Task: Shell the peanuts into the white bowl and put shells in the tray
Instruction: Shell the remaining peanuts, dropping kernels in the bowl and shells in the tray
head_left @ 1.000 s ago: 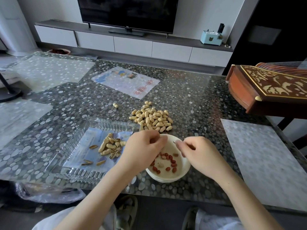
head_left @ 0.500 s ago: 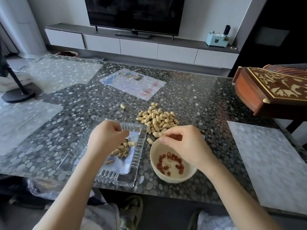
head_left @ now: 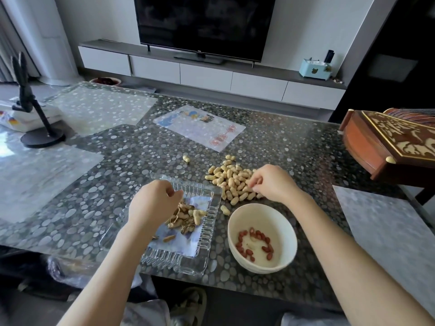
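A pile of unshelled peanuts [head_left: 231, 178] lies on the pebble-patterned table. My right hand [head_left: 273, 184] rests on the pile's right side, thumb and fingertips pinching a peanut. In front of it stands the white bowl [head_left: 292, 234], which holds several red-skinned kernels [head_left: 256, 234]. To the bowl's left is the clear glass tray [head_left: 179, 262] with broken shells [head_left: 186, 216] in it. My left hand [head_left: 153, 203] hovers over the tray's far left part, fingers loosely curled, nothing visible in them. One loose peanut [head_left: 225, 210] lies between tray and bowl.
Another stray peanut [head_left: 186, 158] sits beyond the tray. A carved wooden instrument [head_left: 390, 142] juts over the table's right side. A black stand [head_left: 40, 128] is at the far left and a printed sheet [head_left: 200, 127] lies further back. The table's front edge runs just below tray and bowl.
My left hand moved from the bowl to over the tray. My right hand left the bowl and reached forward to the peanut pile.
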